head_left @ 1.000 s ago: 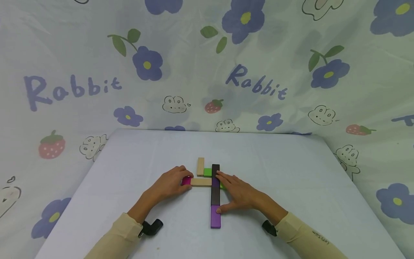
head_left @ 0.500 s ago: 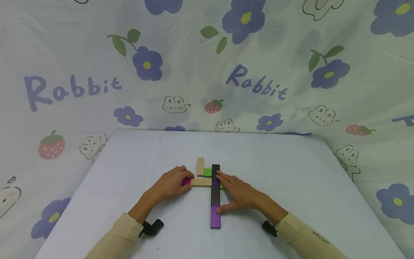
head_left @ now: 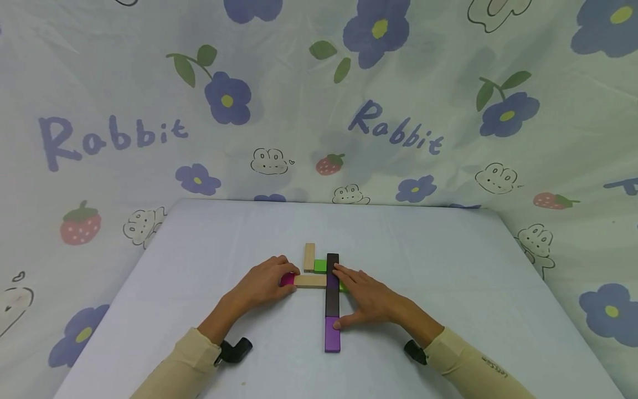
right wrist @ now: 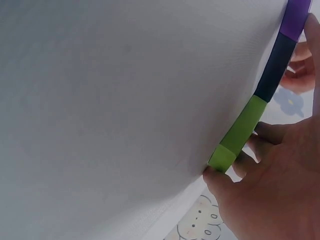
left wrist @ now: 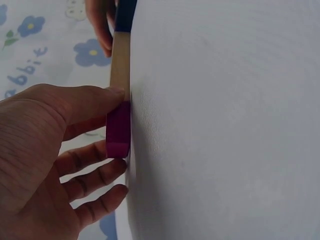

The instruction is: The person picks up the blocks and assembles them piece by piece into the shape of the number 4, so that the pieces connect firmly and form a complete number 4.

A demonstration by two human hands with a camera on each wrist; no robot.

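Note:
My left hand pinches a magenta wooden block between thumb and fingers. That block lies end to end with a plain wood block, which reaches a column of dark and purple blocks. My right hand spreads over the column's right side, index fingertip on a dark purple block and thumb at the lighter purple block at the near end. Partly under this hand is a lime green block, with a fingertip at its outer end. A dark block sits between finger and thumb.
Left of the column's far end lie a small green block and another plain wood block pointing away from me. All rest on a white-covered table. A patterned curtain hangs behind its far edge.

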